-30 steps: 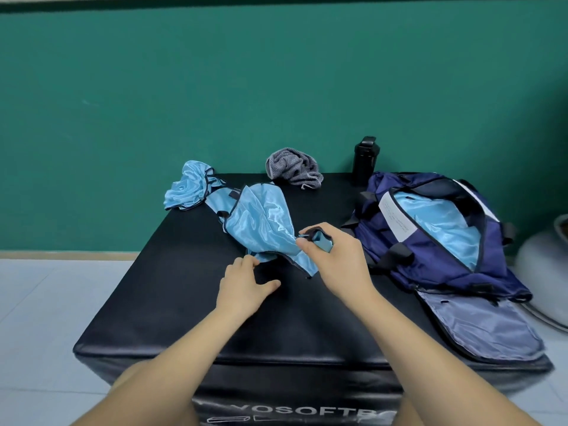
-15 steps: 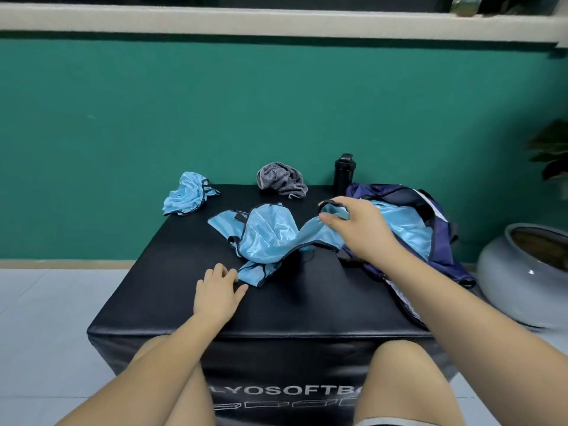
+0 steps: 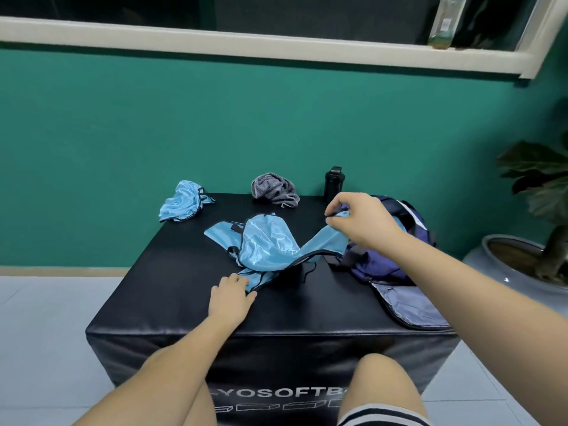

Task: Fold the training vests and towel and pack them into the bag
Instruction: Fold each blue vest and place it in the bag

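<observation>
**A:** Where is the vest [image 3: 264, 247] from where you're driving?

**B:** It's in the middle of the black box [image 3: 184, 302], bunched and unfolded. I read its long axis as running from 7 o'clock up to 2 o'clock, strung between my two hands.

**A:** And the fingers?

**B:** My right hand [image 3: 362, 222] is raised at 2 o'clock, just over the near edge of the bag [image 3: 396, 262]. Thumb and forefinger pinch a dark-trimmed corner of the cloth. My left hand [image 3: 230, 295] lies at 6 o'clock with its fingertips on the near hem. I cannot tell whether they nip the hem or only press it down.

**A:** Which hand leads next?

**B:** The right, I think. It has the free end, and the slack heap lies at 8 o'clock from those fingers. I would draw that corner out to flatten the cloth while the left hand anchors it.

**A:** The rest?

**B:** The second vest [image 3: 183, 201] is crumpled at 10 o'clock, the towel [image 3: 275, 189] at 12 and a bottle [image 3: 333, 182] at 1. None of them is touched.
</observation>
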`<move>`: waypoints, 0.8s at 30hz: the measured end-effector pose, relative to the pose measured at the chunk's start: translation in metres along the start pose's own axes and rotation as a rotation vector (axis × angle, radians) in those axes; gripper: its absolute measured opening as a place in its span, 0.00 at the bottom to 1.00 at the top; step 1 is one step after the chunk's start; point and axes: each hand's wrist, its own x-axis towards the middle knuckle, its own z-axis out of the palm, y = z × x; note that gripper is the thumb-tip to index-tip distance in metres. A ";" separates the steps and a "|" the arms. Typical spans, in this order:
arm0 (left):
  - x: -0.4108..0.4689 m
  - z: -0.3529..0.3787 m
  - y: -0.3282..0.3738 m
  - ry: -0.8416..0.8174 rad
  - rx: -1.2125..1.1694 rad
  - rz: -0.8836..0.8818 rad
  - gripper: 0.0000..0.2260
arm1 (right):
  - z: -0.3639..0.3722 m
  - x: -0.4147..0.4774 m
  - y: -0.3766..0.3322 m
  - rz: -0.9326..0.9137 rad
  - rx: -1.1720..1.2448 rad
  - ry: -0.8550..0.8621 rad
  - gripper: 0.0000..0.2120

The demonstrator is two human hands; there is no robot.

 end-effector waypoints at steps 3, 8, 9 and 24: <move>0.004 0.000 -0.006 0.048 0.150 0.042 0.10 | -0.011 0.003 -0.004 0.049 0.127 -0.016 0.05; 0.003 -0.036 -0.038 0.104 0.018 -0.017 0.04 | -0.036 0.011 -0.013 0.146 0.463 -0.024 0.06; 0.003 -0.050 -0.046 0.126 -0.066 -0.044 0.02 | -0.041 0.013 -0.015 0.158 0.491 -0.032 0.06; -0.017 -0.274 -0.101 0.328 -0.715 -0.148 0.06 | -0.103 0.031 -0.043 0.346 0.874 -0.049 0.02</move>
